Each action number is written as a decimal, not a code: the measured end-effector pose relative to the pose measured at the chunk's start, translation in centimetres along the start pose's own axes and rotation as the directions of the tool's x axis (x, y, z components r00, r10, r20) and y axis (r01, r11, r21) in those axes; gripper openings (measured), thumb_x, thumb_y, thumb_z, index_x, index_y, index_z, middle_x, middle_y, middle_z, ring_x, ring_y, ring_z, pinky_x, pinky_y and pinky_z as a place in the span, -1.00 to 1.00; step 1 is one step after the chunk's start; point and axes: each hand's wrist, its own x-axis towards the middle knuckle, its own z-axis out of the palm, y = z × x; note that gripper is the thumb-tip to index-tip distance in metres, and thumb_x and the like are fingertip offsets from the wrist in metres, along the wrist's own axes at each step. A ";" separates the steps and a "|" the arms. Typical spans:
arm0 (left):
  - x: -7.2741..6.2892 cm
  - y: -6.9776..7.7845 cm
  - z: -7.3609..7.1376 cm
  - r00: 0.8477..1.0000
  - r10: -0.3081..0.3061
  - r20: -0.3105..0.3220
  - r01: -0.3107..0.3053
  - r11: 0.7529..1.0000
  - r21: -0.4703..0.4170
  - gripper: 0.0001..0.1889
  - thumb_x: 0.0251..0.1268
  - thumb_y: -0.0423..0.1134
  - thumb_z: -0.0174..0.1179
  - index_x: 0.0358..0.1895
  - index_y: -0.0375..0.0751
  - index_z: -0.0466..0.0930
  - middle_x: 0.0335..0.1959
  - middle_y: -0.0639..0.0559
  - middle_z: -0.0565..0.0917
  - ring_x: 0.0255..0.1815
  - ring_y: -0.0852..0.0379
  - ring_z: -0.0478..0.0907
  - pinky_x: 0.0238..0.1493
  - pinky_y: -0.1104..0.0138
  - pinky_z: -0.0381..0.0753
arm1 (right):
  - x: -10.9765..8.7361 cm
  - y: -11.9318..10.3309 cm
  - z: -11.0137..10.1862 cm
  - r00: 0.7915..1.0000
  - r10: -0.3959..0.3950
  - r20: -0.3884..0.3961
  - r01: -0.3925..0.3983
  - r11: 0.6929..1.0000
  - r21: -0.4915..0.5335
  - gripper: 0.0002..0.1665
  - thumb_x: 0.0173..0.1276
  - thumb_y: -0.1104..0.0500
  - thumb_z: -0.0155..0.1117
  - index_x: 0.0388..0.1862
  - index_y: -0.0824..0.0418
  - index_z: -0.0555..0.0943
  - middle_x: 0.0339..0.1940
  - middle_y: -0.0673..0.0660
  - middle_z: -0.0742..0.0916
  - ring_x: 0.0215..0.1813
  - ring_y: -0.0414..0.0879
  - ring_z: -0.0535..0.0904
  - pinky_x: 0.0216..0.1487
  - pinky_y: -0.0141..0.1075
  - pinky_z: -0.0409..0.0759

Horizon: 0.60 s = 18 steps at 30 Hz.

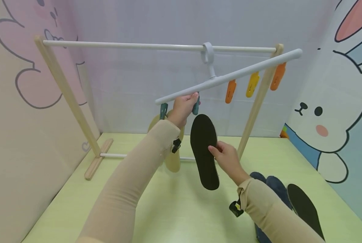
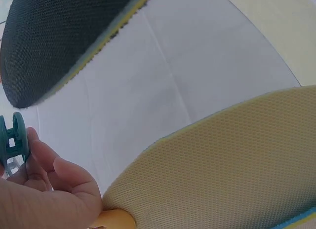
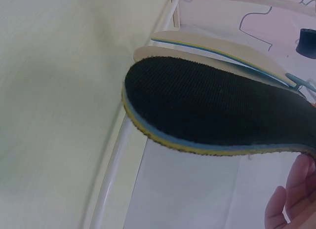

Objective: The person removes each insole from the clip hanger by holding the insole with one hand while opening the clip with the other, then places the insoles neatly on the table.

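Note:
My left hand (image 1: 184,109) pinches a teal clip (image 1: 195,104) that hangs from the low left part of a tilted white hanger bar (image 1: 229,77). In the left wrist view the same clip (image 2: 14,140) sits between thumb and fingers. A black insole (image 1: 203,152) is held by its right edge, near the middle, in my right hand (image 1: 227,158). Its top lies just below the pinched clip. Beige insoles (image 3: 212,44) hang beside my left forearm, under another teal clip (image 1: 163,111); the forearm partly hides them in the head view.
The hanger hooks over the upper rail (image 1: 123,45) of a wooden stand (image 1: 70,98). Two orange clips and a yellow clip (image 1: 252,84) dangle on its raised right side. Dark blue insoles (image 1: 278,189) and another black insole (image 1: 305,207) lie on the table at right, partly behind my right sleeve.

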 end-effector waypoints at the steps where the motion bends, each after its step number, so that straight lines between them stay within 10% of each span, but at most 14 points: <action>1: 0.1 0.0 0.0 1.000 0.002 0.001 -0.002 1.000 0.002 -0.61 0.46 -0.10 0.05 -0.17 -0.48 0.59 -0.38 0.03 0.51 -0.27 0.16 0.33 -0.01 0.25 0.31 | 0.0 0.1 -0.1 1.000 0.004 -0.003 -0.004 1.000 0.004 -0.80 0.36 0.31 0.24 -0.45 0.40 0.54 -0.64 0.06 0.51 -0.50 -0.10 0.38 -0.41 -0.29 0.38; 18: 0.2 -0.3 0.3 0.999 0.032 0.010 -0.032 0.999 0.009 -0.68 0.47 -0.13 0.04 -0.32 -0.35 0.56 -0.49 0.06 0.48 -0.48 0.21 0.30 -0.29 0.41 0.33 | -0.1 1.1 -0.8 1.000 0.010 -0.021 -0.009 0.999 0.043 -0.81 0.37 0.32 0.22 -0.42 0.43 0.55 -0.62 0.09 0.54 -0.49 -0.11 0.38 -0.41 -0.34 0.38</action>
